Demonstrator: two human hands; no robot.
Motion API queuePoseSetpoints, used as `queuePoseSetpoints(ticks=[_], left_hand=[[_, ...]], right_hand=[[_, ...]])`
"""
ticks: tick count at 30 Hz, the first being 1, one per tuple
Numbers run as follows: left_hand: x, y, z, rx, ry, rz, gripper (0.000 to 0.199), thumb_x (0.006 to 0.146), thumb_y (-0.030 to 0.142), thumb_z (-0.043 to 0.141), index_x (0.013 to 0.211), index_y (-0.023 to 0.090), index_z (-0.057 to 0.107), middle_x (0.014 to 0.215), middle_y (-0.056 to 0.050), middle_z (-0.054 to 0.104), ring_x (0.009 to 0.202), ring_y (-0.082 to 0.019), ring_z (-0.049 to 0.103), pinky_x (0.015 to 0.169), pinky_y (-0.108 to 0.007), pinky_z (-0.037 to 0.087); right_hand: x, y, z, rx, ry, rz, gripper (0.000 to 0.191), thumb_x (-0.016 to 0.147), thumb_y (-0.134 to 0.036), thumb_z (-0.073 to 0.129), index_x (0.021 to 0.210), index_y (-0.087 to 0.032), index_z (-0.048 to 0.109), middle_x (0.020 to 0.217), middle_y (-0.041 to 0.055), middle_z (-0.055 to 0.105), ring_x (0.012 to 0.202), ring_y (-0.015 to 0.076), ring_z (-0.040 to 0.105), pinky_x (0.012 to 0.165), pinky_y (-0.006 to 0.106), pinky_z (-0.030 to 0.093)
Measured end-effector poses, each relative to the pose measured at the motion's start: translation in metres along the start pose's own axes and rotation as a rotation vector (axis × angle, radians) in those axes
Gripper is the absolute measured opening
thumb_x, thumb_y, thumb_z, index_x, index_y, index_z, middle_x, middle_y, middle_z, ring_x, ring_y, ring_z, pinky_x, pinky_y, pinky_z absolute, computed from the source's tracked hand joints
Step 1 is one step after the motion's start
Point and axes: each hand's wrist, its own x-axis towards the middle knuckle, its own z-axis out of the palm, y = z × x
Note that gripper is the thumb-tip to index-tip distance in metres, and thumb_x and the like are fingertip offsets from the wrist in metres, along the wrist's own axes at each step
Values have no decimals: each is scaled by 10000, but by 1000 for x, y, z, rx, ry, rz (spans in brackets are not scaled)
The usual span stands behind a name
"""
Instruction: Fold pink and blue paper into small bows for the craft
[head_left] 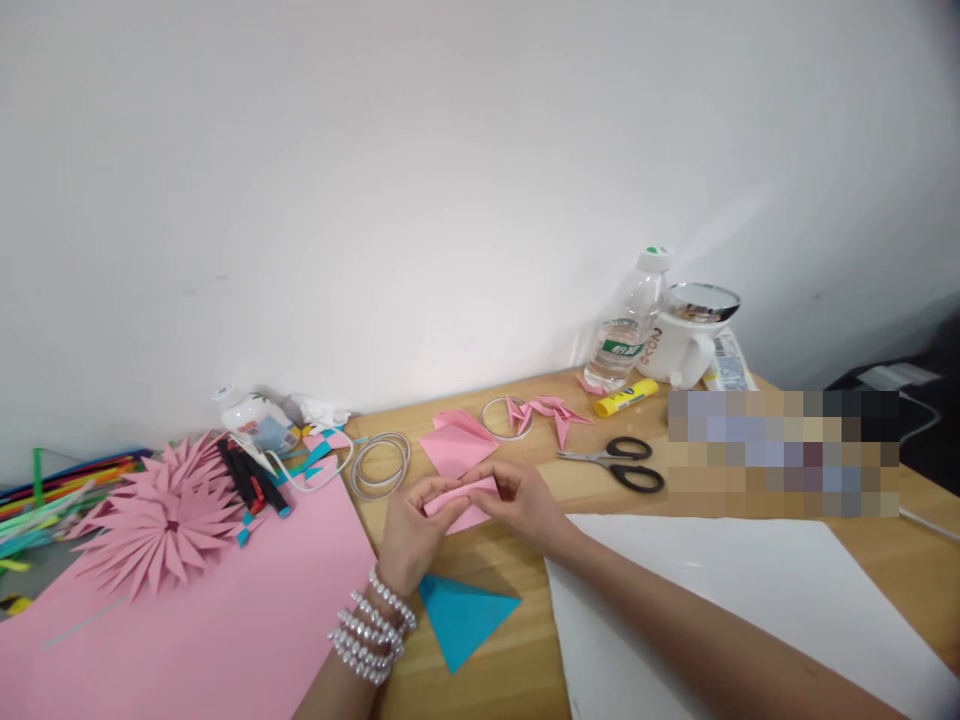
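Fingers [451, 514] pinch the folded pink paper [469, 517] from either side.

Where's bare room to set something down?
White sheet, beyond the right forearm; pink sheet, between the folded flower and bracelets; narrow wood strip between blue triangle and white sheet. Crowded: near the wall, around bottle, glue stick and mug.

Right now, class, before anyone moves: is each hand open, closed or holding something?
Left hand: closed, holding the left end of the folded pink paper.
Right hand: closed, holding the same paper's right end.
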Motion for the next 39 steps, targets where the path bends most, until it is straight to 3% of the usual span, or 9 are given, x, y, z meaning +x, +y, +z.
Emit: queuePoseSetpoints(ticks=[8, 19, 26, 31, 34, 36, 39], left_hand=[[-1, -2, -2, -104, -45, -50, 269, 572, 310, 702, 763, 145, 609, 597, -19, 664, 575, -175, 616, 513, -242, 464], [-3, -3, 4, -206, -166, -96, 252, 617, 281, 673, 796, 155, 547, 739, -58, 695, 717, -210, 649, 639, -294, 488], [-1, -2, -1, -100, -109, -76, 258, 602, 292, 681, 786, 141, 582, 658, -34, 674, 622, -180, 623, 533, -243, 453], [2, -2, -6, -155, -59, -123, 285, 575, 286, 699, 791, 133, 593, 706, -48, 677, 622, -169, 609, 525, -232, 442], [3, -3, -8, -172, 0, -138, 305, 541, 296, 720, 765, 125, 603, 672, -42, 663, 589, -162, 592, 500, -223, 425], [3, -3, -8, -171, 11, -133, 295, 527, 303, 726, 734, 127, 611, 645, -31, 650, 573, -156, 577, 487, -215, 407], [2, -1, -7, -169, -22, -134, 261, 539, 311, 715, 697, 135, 605, 592, -6, 629, 527, -132, 546, 467, -201, 376]], right_hand=[[-1, -5, 0, 37, -32, 1, 95, 691, -213, 588, 755, -164, 638, 757, 39, 656, 685, 158, 586, 601, 249, 453], [-3, -1, 3, 177, -26, 48, 157, 667, -170, 582, 820, -155, 551, 711, 23, 644, 648, 129, 596, 589, 234, 461], [-1, -2, 1, 153, -4, 48, 174, 660, -109, 486, 826, -160, 496, 703, 30, 673, 641, 134, 602, 537, 215, 411], [1, 4, -3, 209, 46, 35, 249, 674, -120, 462, 915, -168, 497, 793, 44, 656, 626, 128, 579, 509, 214, 407], [2, 2, -4, 281, 82, 34, 170, 729, -204, 470, 883, -165, 529, 848, 60, 624, 675, 133, 573, 602, 259, 454], [2, -1, -4, 275, 71, 52, 193, 725, -265, 531, 894, -172, 526, 807, 40, 602, 691, 133, 559, 620, 258, 451], [1, -2, -2, 175, 13, 64, 297, 647, -287, 645, 891, -180, 512, 590, -51, 474, 526, 83, 458, 489, 196, 374]])
